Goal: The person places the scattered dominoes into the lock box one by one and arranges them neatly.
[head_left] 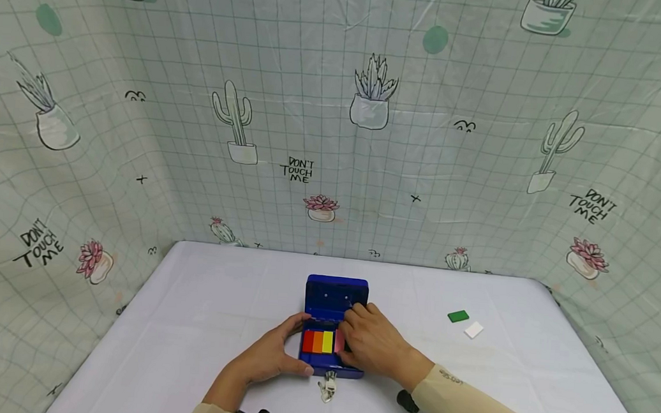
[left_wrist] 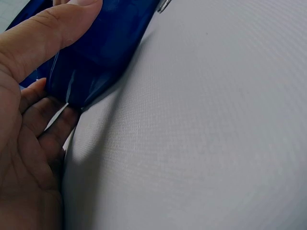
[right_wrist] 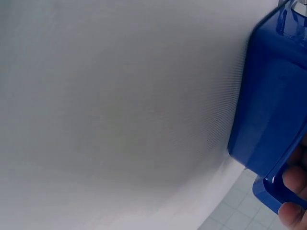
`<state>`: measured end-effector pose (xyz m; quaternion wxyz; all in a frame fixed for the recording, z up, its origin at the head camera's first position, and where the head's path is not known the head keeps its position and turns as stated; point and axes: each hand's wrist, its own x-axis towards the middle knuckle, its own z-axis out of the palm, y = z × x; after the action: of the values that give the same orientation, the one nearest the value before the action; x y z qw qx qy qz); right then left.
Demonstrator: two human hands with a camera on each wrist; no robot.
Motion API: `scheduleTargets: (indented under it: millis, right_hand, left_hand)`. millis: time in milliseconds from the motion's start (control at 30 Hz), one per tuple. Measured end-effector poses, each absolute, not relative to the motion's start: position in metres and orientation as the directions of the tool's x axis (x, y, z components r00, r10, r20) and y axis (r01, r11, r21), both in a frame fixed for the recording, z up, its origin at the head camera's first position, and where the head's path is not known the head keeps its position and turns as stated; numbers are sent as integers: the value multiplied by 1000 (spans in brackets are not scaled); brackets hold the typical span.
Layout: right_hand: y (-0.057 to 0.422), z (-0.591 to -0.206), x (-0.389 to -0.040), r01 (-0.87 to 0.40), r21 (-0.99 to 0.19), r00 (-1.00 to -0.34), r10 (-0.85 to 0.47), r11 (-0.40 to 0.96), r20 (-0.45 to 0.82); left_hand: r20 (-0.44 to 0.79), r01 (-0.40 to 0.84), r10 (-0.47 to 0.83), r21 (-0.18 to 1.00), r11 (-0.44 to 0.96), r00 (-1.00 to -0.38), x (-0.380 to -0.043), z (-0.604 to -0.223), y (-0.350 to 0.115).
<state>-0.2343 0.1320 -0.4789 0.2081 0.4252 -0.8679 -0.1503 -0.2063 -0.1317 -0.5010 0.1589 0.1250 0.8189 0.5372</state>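
Blue open box [head_left: 322,361], coloured blocks [head_left: 318,342] inside, hands [head_left: 269,356] touching it

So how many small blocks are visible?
6 visible: red, orange and yellow in the blue box; pink beside yellow, at the right hand, which may hide more; green and white on the table.

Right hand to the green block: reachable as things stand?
Probably yes: the green block lies on the table off to the right, with nothing visible between. The right hand has fingers in the blue box, so it would have to lift out first.
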Motion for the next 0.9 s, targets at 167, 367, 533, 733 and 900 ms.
scheduleTargets:
  millis: [167,367,533,733,900]
  right_hand:
    - [130,-477,-234,-678,443,-569,-801,586,189]
    - [127,-477,-233,-689,431,-575,-801,583,165]
    - [125,-478,-234,-692,414,-582,-797,591,162]
    - [123,-476,-232,-694,407,-586,-794,594,159]
    - [123,-475,-231,-694,407,-590,-793,595,152]
  left_hand:
    - [-131,31,373,916,399,-919,-206,-501,-131]
    - [-126,37,372,915,402,-920,-206,-501,-131]
    - [-122,41,377,917,397,-918,-207,-501,-131]
    - [-132,35,370,911,411,-920,-206,-501,-131]
    - [-126,44,371,908,417,-920,-207,-501,-131]
